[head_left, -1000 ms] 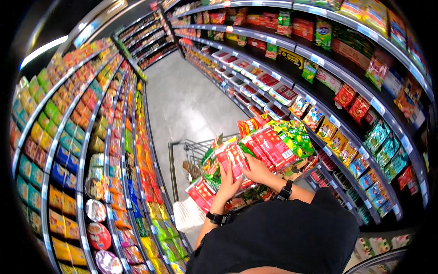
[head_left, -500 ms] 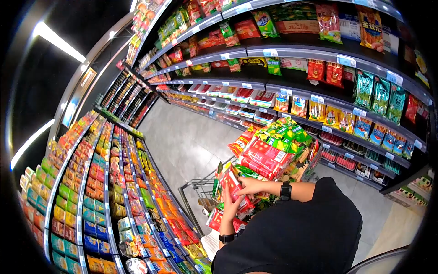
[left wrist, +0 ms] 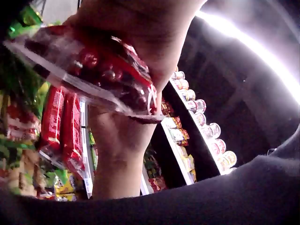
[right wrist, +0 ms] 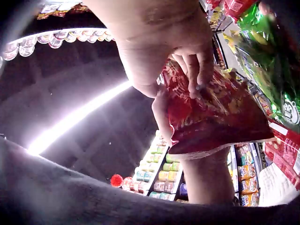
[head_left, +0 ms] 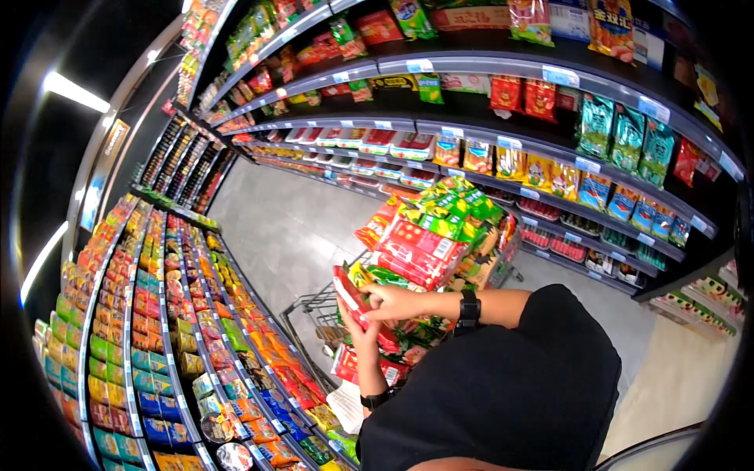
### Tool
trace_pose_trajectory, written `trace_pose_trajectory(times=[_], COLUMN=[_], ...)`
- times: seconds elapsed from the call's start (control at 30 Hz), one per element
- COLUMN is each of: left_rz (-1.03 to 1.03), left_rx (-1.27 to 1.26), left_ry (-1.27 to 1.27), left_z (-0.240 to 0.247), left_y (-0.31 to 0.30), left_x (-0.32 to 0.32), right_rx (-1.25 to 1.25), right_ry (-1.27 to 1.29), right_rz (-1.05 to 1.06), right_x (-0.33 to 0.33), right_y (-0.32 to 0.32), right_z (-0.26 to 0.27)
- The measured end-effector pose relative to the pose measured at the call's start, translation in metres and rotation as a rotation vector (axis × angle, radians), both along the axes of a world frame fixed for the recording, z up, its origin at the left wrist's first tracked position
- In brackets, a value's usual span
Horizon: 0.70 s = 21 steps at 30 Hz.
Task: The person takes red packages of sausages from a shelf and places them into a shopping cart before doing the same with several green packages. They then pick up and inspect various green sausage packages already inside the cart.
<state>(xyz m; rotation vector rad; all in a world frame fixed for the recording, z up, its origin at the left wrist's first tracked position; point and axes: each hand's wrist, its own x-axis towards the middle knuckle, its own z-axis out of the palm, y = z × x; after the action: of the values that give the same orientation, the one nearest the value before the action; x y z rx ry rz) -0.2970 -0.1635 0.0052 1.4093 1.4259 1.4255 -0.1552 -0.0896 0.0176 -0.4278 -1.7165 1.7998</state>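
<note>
A red plastic package (head_left: 351, 297) is held between both hands, tilted, over the near left part of a loaded shopping cart. The left hand (head_left: 364, 339) grips it from below and the left side. From the right, the right hand (head_left: 393, 303) has its fingers curled on the package. In the left wrist view the clear edge of the red package (left wrist: 93, 70) crosses in front of the left hand. The right wrist view shows the right hand (right wrist: 164, 47) with bent fingers against the red package (right wrist: 211, 112).
The cart (head_left: 302, 306) holds a large red package (head_left: 415, 253), green packages (head_left: 452, 206) and several others. Shelves of colourful packets (head_left: 157, 330) stand on the left; hanging bags (head_left: 601, 125) and trays line the shelves across. Grey floor (head_left: 267, 212) lies between them.
The head view has swung, bringing the right-hand shelves across the top. The red package between the hands has turned from its broad face to a narrower, slanted view.
</note>
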Motion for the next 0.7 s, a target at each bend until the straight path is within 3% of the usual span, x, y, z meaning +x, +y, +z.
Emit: trace_pose_trajectory(times=[0.03, 0.07, 0.1, 0.2, 0.3, 0.33, 0.37, 0.4, 0.47, 0.53, 0.57, 0.63, 0.7], left_rz=[-0.046, -0.163, -0.252, -0.164, -0.153, -0.19, -0.382, -0.354, -0.248, -0.269, -0.251, -0.205, -0.306], left_rx=[-0.058, -0.079, -0.054, 0.007, -0.184, -0.187, -0.175, -0.173, -0.182, -0.254, -0.293, -0.36, -0.344], left_ry=[-0.291, -0.425, -0.479, -0.613, -0.715, -0.764, -0.855, -0.89, -0.917, -0.908, -0.878, -0.849, -0.941], left_z=[0.006, 0.003, 0.005, 0.012, 0.01, 0.029, 0.041, 0.045, 0.03, 0.011, -0.014, -0.009, -0.027], left_y=[0.002, 0.002, 0.006, 0.004, 0.001, -0.002, -0.001, -0.001, 0.002, 0.004, 0.007, 0.001, 0.003], left_x=[0.005, 0.005, 0.008, 0.033, 0.04, 0.058, 0.071, 0.082, 0.09, 0.098, 0.094, 0.123, 0.139], right_rx=[-0.034, -0.023, -0.008, 0.144, 0.165, 0.116, 0.067, 0.087, 0.026, 0.01, -0.281, -0.446, -0.413], right_ry=[0.022, 0.032, 0.041, 0.026, 0.011, 0.02, 0.032, 0.038, 0.062, 0.159, -0.012, -0.074, -0.144], right_rz=[0.024, 0.021, 0.017, -0.078, -0.261, -0.346, -0.431, -0.45, -0.442, -0.429, -0.222, -0.043, -0.087], right_x=[0.006, 0.015, 0.024, 0.048, 0.082, 0.09, 0.099, 0.111, 0.127, 0.13, 0.149, 0.165, 0.18], right_y=[0.0, 0.0, -0.002, -0.003, -0.005, -0.003, -0.001, 0.001, 0.001, -0.006, -0.014, -0.027, -0.037], right_z=[0.003, 0.008, 0.011, 0.013, 0.019, 0.012, 0.004, -0.004, -0.028, -0.039, -0.035, -0.028, -0.017])
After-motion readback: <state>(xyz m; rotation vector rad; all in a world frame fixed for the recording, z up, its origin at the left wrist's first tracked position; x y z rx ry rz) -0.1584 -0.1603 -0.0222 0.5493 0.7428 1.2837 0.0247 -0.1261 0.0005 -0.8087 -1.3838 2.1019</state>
